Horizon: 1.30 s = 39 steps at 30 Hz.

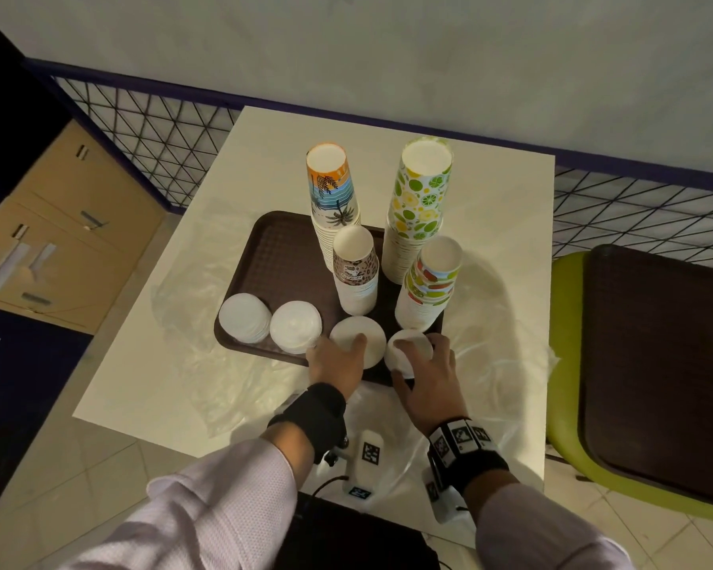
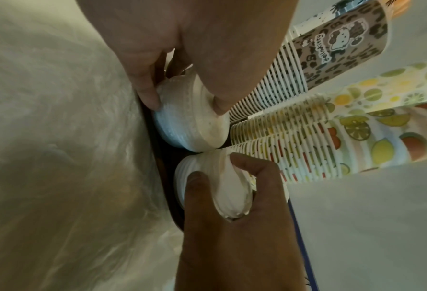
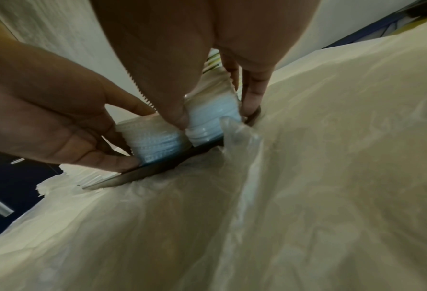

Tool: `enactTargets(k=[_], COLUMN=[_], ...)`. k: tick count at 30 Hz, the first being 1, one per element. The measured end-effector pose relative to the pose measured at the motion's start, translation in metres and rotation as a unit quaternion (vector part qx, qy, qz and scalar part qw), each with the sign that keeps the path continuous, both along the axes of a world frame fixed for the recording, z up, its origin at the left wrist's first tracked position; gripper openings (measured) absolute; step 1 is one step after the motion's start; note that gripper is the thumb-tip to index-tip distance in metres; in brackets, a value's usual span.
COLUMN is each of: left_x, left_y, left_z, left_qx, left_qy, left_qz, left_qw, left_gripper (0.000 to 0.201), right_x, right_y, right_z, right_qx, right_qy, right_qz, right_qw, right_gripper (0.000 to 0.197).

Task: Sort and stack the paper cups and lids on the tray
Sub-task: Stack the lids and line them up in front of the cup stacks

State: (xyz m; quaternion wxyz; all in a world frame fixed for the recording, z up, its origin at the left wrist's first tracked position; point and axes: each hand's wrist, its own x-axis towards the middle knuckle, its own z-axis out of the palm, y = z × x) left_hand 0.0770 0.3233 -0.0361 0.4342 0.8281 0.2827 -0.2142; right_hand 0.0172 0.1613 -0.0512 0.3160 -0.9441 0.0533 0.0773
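A brown tray point(image 1: 280, 257) on the white table carries several upside-down stacks of paper cups: a beach print stack point(image 1: 333, 199), a citrus print stack point(image 1: 418, 207), a leopard print stack point(image 1: 355, 273) and a fruit print stack point(image 1: 429, 285). Along the tray's near edge stand several stacks of white lids. My left hand point(image 1: 334, 362) grips the third lid stack point(image 1: 361, 343) point(image 2: 189, 122) between thumb and fingers. My right hand point(image 1: 429, 372) grips the rightmost lid stack point(image 1: 408, 351) point(image 3: 212, 118) the same way. Both stacks rest on the tray.
Two more lid stacks point(image 1: 243, 318) point(image 1: 295, 327) stand at the tray's near left. Crumpled clear plastic point(image 1: 503, 322) lies on the table around the tray. A second brown tray point(image 1: 655, 364) sits on a green chair point(image 1: 562, 364) to the right. A mesh railing point(image 1: 161, 137) runs behind.
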Motion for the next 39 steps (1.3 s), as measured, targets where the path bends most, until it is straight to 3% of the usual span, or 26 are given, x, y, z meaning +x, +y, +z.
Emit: enactTargets(k=[11, 19, 32, 35, 39], left_x=[0.004, 0.008, 0.003, -0.002, -0.016], left_y=[0.003, 0.005, 0.0, 0.005, 0.018], left_z=[0.0, -0.004, 0.003, 0.004, 0.026], left_qx=[0.038, 0.025, 0.071, 0.053, 0.049], left_qy=[0.017, 0.029, 0.001, -0.004, -0.038], left_qz=[-0.075, -0.05, -0.158, -0.125, -0.136], left_qw=[0.996, 0.998, 0.985, 0.991, 0.989], left_gripper=[0.043, 0.049, 0.053, 0.061, 0.051], right_x=[0.0, 0.0, 0.0, -0.001, -0.001], right_y=[0.0, 0.001, 0.001, 0.001, 0.0], right_z=[-0.001, -0.001, 0.002, 0.004, 0.005], right_qx=[-0.006, 0.0, 0.011, 0.021, 0.027], right_qy=[0.005, 0.003, -0.001, -0.002, -0.001], right_qz=[-0.001, -0.006, 0.001, 0.001, -0.001], right_qw=[1.0, 1.0, 1.0, 1.0, 1.0], right_gripper=[0.053, 0.052, 0.057, 0.061, 0.061])
